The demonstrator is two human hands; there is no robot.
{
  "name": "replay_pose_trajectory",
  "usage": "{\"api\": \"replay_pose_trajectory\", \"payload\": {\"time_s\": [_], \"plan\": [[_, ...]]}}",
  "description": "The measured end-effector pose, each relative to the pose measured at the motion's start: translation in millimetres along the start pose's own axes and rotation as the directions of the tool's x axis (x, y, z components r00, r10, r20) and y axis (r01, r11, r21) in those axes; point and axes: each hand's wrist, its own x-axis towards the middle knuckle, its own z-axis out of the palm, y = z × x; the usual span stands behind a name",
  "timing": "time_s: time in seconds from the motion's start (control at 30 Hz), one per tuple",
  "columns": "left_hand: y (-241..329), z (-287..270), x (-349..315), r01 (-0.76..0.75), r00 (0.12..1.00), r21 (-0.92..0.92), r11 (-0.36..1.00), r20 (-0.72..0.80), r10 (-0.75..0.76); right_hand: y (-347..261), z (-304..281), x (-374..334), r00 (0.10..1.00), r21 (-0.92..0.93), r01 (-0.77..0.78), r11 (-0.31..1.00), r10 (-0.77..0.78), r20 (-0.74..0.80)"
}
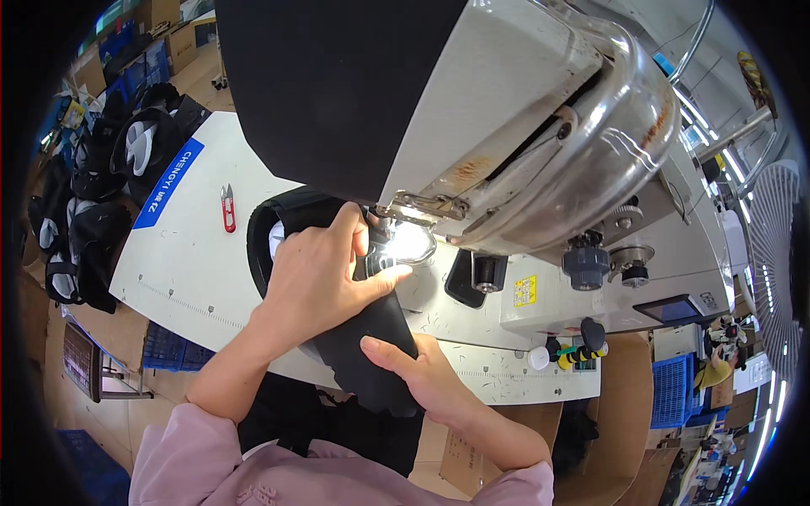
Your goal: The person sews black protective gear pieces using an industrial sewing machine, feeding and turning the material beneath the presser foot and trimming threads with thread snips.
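A black shoe upper [371, 346] lies on the white sewing table [190, 261] under the head of a grey industrial sewing machine [540, 143]. My left hand [316, 274] presses on top of the upper, fingers reaching toward the lit needle area [409, 240]. My right hand [422, 371] grips the near end of the same piece at the table's front edge. The needle itself is hidden behind glare and my fingers.
Red thread snips [228, 207] lie on the table to the left. A pile of black shoe uppers [101, 194] sits at the far left. Blue crates [675, 392] and cardboard boxes stand around; another person [717, 363] sits at far right.
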Motion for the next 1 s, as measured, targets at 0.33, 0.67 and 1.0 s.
{"api": "replay_pose_trajectory", "payload": {"time_s": [0.33, 0.67, 1.0], "plan": [[-4, 16, -11, 0.039, 0.997, -0.224, 0.974, -0.058, -0.054, 5, -14, 2, 0.997, 0.064, -0.009, 0.998, 0.005, 0.072], [-7, 15, -6, -0.068, 0.990, -0.169, 0.983, -0.132, 0.046, -1, -12, 4, 0.995, 0.121, -0.064, 0.991, 0.055, 0.081], [-14, 11, 2, -0.021, 0.998, -0.315, 0.949, -0.061, 0.002, -5, -8, 9, 0.992, 0.101, -0.104, 0.989, 0.096, 0.081]]}}
